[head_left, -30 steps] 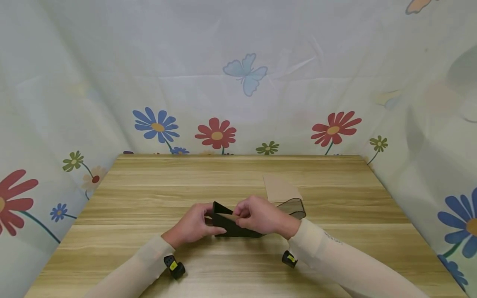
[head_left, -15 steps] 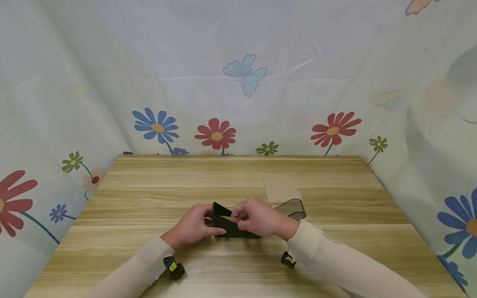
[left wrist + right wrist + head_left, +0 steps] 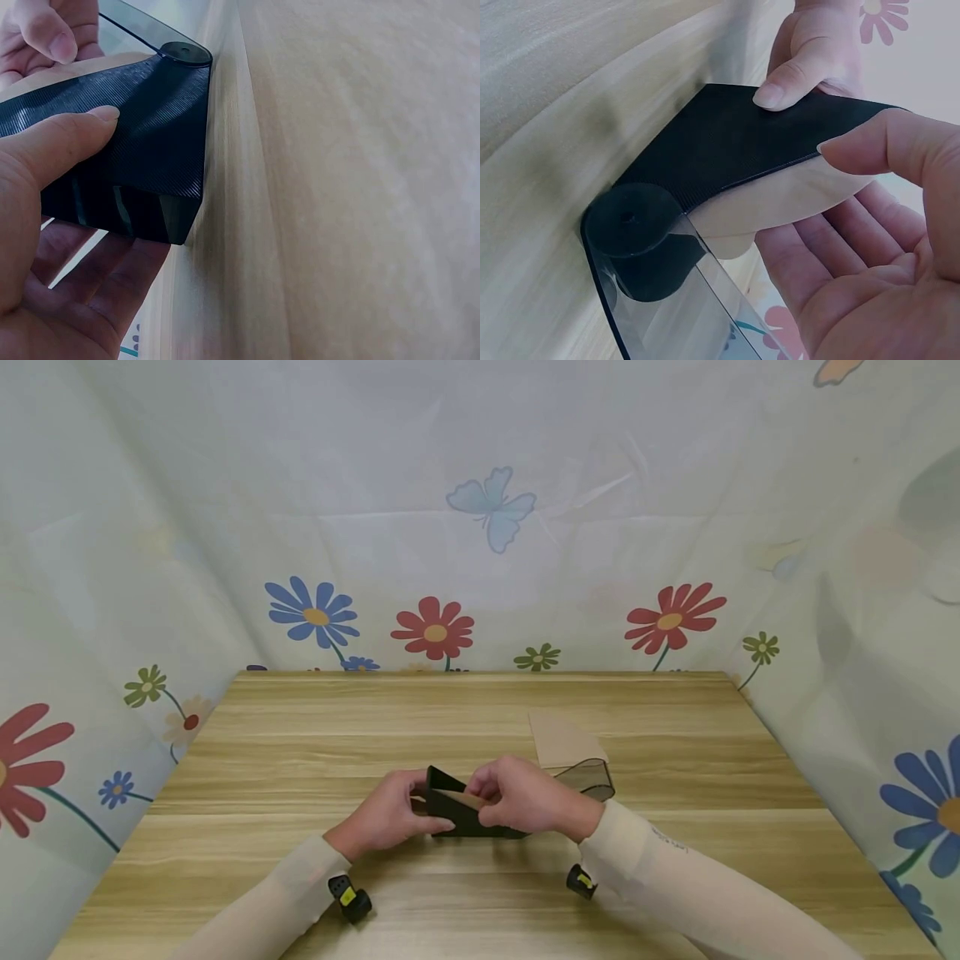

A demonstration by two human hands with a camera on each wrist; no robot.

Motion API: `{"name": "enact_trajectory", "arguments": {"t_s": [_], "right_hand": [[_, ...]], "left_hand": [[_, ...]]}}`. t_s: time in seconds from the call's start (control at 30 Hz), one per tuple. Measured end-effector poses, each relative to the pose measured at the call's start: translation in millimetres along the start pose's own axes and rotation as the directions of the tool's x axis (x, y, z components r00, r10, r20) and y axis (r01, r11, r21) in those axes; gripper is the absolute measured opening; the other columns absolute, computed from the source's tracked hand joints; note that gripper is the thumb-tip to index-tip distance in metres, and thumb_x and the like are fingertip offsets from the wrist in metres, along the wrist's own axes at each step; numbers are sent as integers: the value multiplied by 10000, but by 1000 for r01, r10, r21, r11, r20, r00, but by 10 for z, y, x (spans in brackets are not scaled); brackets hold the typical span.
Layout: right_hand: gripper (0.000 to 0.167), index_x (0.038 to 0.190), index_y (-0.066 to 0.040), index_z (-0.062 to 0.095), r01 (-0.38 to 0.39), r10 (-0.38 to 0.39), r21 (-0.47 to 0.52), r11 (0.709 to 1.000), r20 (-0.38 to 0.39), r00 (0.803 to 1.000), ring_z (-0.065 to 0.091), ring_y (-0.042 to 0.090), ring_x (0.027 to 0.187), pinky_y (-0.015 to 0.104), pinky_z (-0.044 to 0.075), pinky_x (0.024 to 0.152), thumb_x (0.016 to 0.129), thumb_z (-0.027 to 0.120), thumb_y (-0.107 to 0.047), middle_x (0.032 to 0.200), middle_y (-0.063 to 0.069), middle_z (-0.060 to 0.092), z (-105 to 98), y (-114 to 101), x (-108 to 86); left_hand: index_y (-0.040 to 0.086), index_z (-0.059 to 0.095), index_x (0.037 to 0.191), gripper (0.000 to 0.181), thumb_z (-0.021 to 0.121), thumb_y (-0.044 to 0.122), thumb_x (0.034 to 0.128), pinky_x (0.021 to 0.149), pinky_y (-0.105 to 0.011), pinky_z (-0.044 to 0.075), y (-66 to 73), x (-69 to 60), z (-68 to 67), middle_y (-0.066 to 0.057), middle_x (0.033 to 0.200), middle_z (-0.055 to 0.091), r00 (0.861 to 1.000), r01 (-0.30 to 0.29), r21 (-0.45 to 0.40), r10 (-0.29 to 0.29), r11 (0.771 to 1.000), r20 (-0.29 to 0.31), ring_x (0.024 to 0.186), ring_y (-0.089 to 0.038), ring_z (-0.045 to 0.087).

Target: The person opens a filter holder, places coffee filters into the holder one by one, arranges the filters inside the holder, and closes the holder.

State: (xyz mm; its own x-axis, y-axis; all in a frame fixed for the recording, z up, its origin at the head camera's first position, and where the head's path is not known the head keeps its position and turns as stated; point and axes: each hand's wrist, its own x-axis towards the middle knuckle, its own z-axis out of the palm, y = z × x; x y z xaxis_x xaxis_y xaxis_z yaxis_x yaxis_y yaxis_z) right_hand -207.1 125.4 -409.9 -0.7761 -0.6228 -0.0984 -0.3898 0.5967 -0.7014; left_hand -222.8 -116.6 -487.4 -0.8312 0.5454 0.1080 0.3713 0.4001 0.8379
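Black box (image 3: 712, 142) mid bench (image 3: 360, 718), clear lid (image 3: 592, 775) at its 2 o'clock, likely light, stiff, slick: left grip (image 3: 390, 814) holds its 9 o'clock end, right grip (image 3: 525, 797) pinches tan paper (image 3: 784, 196), probably crease-prone, best by its edge.

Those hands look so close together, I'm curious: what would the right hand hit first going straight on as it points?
The right hand would probably first meet the tan sheet it holds, then perhaps the inside of the black case; depth there is hard to judge.
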Motion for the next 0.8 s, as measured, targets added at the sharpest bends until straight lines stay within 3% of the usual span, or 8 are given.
{"name": "enact_trajectory", "arguments": {"t_s": [0.53,0.8], "right_hand": [[197,1018,-104,765,15,-15,16,1000,-10,1000,708,70,871,250,574,776,865,672,-24,951,-18,771,-201,-113,-83],[115,1046,-141,766,32,-31,16,999,-91,995,723,72,883,264,580,797,955,735,-204,969,-36,778,-469,-182,-192]], "left_hand": [[220,721,1094,303,874,246,834,819,-247,573,17,-4,-1,68,1059,743,1000,4,-5,-4,1000,-5,970,-89,696],[262,716,1111,324,872,308,831,839,-254,572,4,-14,0,103,1066,745,1000,10,-5,-10,1000,2,983,-88,704]]}}
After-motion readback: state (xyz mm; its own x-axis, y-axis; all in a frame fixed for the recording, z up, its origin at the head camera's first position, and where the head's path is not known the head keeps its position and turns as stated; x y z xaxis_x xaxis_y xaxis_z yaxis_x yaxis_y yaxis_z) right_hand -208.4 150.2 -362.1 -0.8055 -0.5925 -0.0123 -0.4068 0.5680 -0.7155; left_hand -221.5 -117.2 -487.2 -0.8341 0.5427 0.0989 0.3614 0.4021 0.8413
